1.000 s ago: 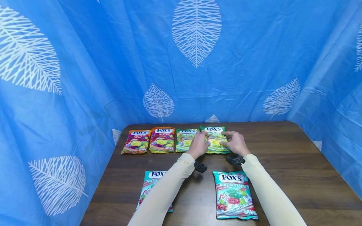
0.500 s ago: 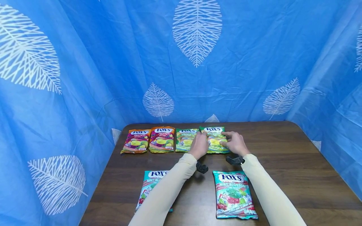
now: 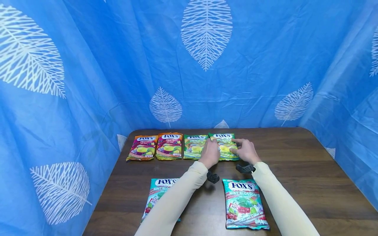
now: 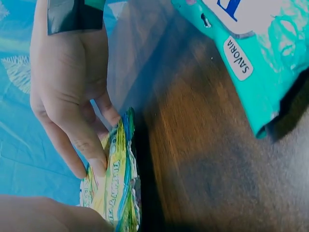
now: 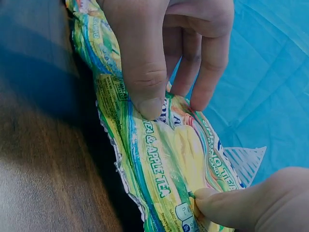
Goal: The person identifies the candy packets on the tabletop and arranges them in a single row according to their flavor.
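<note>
1. The outer Spring Tea packet (image 3: 225,148) lies at the back row's right end, just beside its matching packet (image 3: 193,146)
2. Left hand (image 3: 210,154) and right hand (image 3: 247,150) press it, digits extended, not wrapped round it
3. Looks to me like squaring up
4. Next probably calls for releasing, then reaching back for a Mint Blossom packet (image 3: 244,203)

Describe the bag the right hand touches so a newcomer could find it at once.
On the brown table, find the far row of four bags. Take the rightmost bag, green and yellow: only it has the right hand against its right side.
</note>
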`<state>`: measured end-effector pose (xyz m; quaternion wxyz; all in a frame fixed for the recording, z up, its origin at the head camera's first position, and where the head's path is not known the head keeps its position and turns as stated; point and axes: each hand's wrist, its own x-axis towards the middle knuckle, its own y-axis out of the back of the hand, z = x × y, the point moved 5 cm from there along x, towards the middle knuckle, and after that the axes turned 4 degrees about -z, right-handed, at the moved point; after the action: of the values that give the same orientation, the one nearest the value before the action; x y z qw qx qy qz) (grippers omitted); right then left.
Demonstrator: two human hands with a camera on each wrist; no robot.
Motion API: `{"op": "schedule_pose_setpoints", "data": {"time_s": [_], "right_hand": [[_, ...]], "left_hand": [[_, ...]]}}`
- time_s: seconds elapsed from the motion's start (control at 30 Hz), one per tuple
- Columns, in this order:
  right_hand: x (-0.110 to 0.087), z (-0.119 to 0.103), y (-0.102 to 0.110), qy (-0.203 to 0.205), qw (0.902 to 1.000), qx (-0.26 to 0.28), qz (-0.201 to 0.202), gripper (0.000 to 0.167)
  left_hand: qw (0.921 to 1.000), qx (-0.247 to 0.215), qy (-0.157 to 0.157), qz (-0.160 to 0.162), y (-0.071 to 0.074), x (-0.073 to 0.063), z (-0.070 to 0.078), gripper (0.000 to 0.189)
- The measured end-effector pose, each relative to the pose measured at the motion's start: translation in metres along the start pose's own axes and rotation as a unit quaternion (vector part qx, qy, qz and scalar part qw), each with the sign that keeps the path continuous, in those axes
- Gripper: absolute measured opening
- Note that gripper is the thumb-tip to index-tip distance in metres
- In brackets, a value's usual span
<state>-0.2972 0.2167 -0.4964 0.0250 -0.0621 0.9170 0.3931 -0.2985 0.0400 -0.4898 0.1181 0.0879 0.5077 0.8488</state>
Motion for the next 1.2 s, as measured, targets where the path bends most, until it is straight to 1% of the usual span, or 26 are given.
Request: {"op": "schedule_pose_setpoints", "data": {"time_s": [0.03, 0.1, 0.13, 0.17, 0.2, 0.23, 0.3, 0.4, 0.5, 0.57, 0.7, 0.87, 0.9, 0.93, 1.03, 1.1, 1.17, 1.2], "right_hand": [[0.000, 0.000, 0.000, 0.001, 1.0000, 0.002, 0.001, 0.053], [-0.001, 0.000, 0.001, 0.002, 1.0000, 0.005, 0.001, 0.053], [-0.002, 0.000, 0.001, 0.002, 1.0000, 0.007, 0.001, 0.054], [-0.002, 0.000, 0.002, 0.003, 1.0000, 0.007, 0.002, 0.054], [-0.003, 0.001, 0.002, 0.003, 1.0000, 0.008, 0.003, 0.054], [-0.003, 0.001, 0.002, 0.004, 1.0000, 0.008, 0.003, 0.054], [-0.003, 0.002, 0.002, 0.006, 0.9999, 0.007, 0.006, 0.053], [-0.004, 0.003, 0.003, 0.013, 0.9998, 0.001, 0.013, 0.053], [-0.005, 0.004, 0.006, 0.026, 0.9994, -0.001, 0.023, 0.052], [-0.008, 0.004, 0.009, 0.038, 0.9988, 0.005, 0.030, 0.051], [-0.016, 0.000, 0.017, 0.060, 0.9971, 0.024, 0.041, 0.050], [-0.031, -0.005, 0.030, 0.077, 0.9948, 0.035, 0.057, 0.049], [-0.034, -0.006, 0.032, 0.079, 0.9944, 0.035, 0.060, 0.048], [-0.038, -0.008, 0.035, 0.082, 0.9940, 0.036, 0.063, 0.048], [-0.050, -0.010, 0.041, 0.085, 0.9934, 0.038, 0.067, 0.048], [-0.058, -0.011, 0.044, 0.085, 0.9933, 0.040, 0.067, 0.050], [-0.067, -0.010, 0.046, 0.085, 0.9932, 0.043, 0.066, 0.051], [-0.071, -0.010, 0.048, 0.084, 0.9933, 0.045, 0.066, 0.051]], "left_hand": [[0.9999, 0.011, 0.005, -0.005, 0.002, -0.002, 0.004, 0.038], [0.9988, 0.048, 0.004, -0.002, 0.002, -0.004, 0.008, 0.038], [0.9979, 0.064, 0.006, -0.008, 0.005, -0.007, 0.012, 0.038], [0.9970, 0.075, 0.010, -0.015, 0.007, -0.008, 0.015, 0.038], [0.9965, 0.082, 0.009, -0.011, 0.004, -0.006, 0.014, 0.039], [0.9965, 0.082, 0.010, -0.013, 0.003, -0.005, 0.013, 0.040], [0.9967, 0.081, 0.004, 0.000, -0.010, 0.004, 0.005, 0.042], [0.9977, 0.063, -0.013, 0.023, -0.032, 0.019, -0.008, 0.047], [0.9975, 0.055, -0.029, 0.032, -0.035, 0.022, -0.010, 0.050], [0.9976, 0.046, -0.038, 0.034, -0.028, 0.017, -0.005, 0.051], [0.9980, 0.008, -0.054, 0.031, -0.011, 0.004, 0.006, 0.051], [0.9961, -0.050, -0.072, 0.010, 0.018, -0.021, 0.025, 0.051], [0.9948, -0.054, -0.083, 0.019, 0.018, -0.023, 0.024, 0.050], [0.9936, -0.065, -0.090, 0.019, 0.017, -0.025, 0.023, 0.052], [0.9895, -0.104, -0.099, 0.011, 0.025, -0.036, 0.027, 0.052], [0.9872, -0.122, -0.103, 0.004, 0.027, -0.043, 0.029, 0.051], [0.9843, -0.150, -0.089, -0.026, 0.042, -0.058, 0.039, 0.051], [0.9828, -0.158, -0.090, -0.033, 0.042, -0.062, 0.040, 0.051]]}}
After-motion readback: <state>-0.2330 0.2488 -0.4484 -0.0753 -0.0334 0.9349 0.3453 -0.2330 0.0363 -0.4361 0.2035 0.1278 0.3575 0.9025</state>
